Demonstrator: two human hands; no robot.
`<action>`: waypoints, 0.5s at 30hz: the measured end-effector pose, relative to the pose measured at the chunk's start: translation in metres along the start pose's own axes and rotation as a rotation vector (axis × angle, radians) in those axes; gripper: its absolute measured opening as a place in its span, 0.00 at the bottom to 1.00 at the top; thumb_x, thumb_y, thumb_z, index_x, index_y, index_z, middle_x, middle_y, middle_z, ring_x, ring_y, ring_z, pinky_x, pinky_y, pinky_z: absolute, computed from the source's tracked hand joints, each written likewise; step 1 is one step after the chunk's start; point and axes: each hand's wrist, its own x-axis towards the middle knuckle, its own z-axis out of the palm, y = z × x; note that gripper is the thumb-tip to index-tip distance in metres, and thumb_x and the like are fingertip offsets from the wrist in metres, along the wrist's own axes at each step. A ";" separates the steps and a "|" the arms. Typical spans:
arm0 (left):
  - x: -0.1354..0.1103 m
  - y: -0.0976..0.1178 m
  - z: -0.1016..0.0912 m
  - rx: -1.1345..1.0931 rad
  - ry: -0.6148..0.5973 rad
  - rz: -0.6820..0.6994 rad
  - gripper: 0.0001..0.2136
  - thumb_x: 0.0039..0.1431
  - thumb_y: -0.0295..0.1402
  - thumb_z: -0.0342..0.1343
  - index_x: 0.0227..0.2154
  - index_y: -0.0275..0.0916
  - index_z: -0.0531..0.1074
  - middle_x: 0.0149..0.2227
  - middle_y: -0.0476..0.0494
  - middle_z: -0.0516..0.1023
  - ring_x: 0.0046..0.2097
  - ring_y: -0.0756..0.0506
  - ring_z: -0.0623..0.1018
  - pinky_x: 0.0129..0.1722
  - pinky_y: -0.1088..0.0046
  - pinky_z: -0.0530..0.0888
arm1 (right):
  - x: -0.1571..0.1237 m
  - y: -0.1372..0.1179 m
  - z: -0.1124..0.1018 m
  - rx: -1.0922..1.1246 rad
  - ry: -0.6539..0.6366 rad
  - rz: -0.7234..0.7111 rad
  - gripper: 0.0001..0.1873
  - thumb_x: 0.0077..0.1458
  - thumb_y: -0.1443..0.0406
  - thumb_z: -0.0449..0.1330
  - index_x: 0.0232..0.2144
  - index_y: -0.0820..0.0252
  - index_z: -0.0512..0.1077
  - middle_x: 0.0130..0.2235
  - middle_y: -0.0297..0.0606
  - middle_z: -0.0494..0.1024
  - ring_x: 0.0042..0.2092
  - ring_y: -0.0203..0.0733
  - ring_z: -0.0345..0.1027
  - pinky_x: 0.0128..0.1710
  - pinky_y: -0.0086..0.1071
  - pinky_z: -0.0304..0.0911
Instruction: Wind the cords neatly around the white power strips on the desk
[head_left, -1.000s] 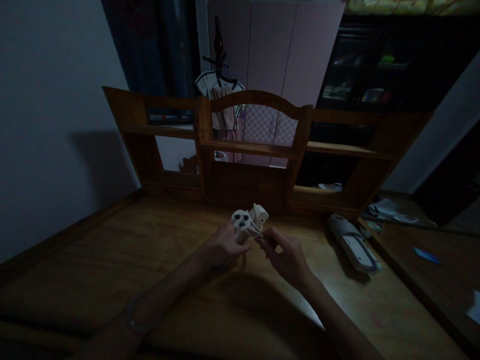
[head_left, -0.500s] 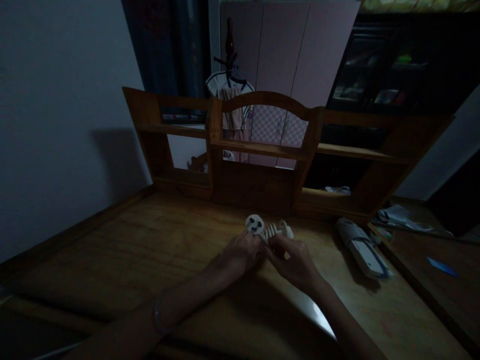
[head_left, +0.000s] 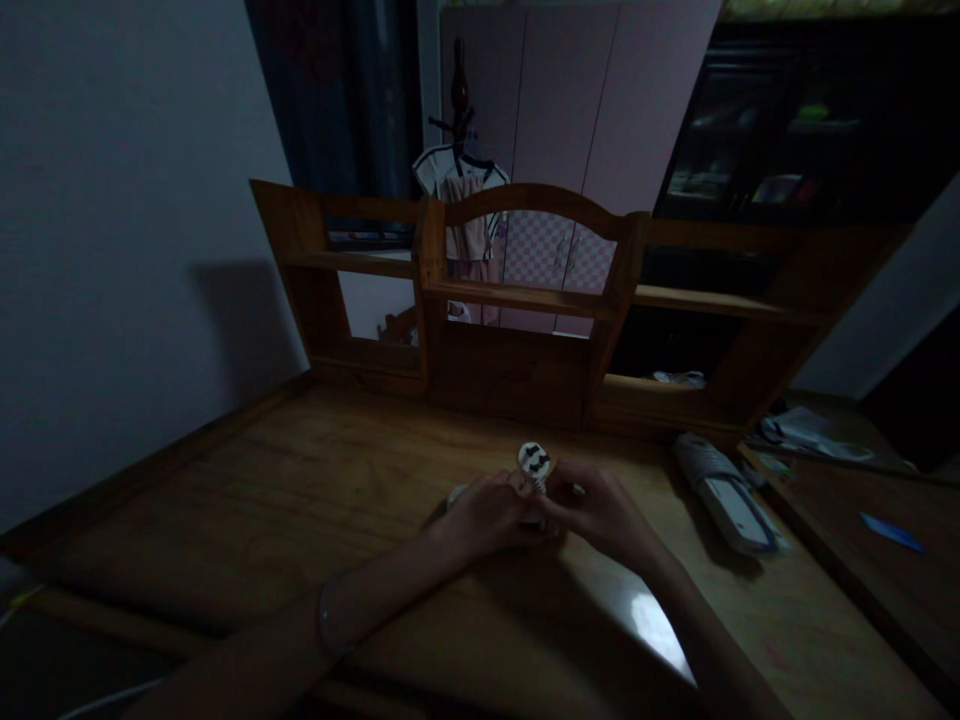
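Observation:
A white three-pin plug (head_left: 534, 459) with dark prongs faces up between my hands, above the wooden desk. My left hand (head_left: 487, 515) is closed around the white power cord below the plug. Pale parts of the bundled cord show past the left hand's outer side and under its fingers; most of it is hidden. My right hand (head_left: 600, 508) comes in from the right, thumb and fingers pinched at the cord just beneath the plug. Dim light hides the exact contact there.
A white power strip (head_left: 739, 515) with its cord wound round one end lies at the right on the desk (head_left: 360, 460). A wooden shelf unit (head_left: 517, 380) stands along the back. Papers (head_left: 810, 430) and a blue flat item (head_left: 892, 532) lie farther right.
The plug has moved slightly right and turned. The cord bundle, which showed beyond the right fingers, now sits lower, mostly behind my left hand.

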 end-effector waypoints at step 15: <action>-0.002 0.003 -0.004 -0.049 0.011 -0.018 0.21 0.48 0.44 0.60 0.42 0.36 0.71 0.41 0.36 0.75 0.41 0.38 0.76 0.39 0.64 0.73 | 0.001 -0.014 0.007 0.202 0.046 0.129 0.12 0.55 0.59 0.59 0.25 0.62 0.71 0.23 0.33 0.72 0.26 0.35 0.64 0.23 0.25 0.54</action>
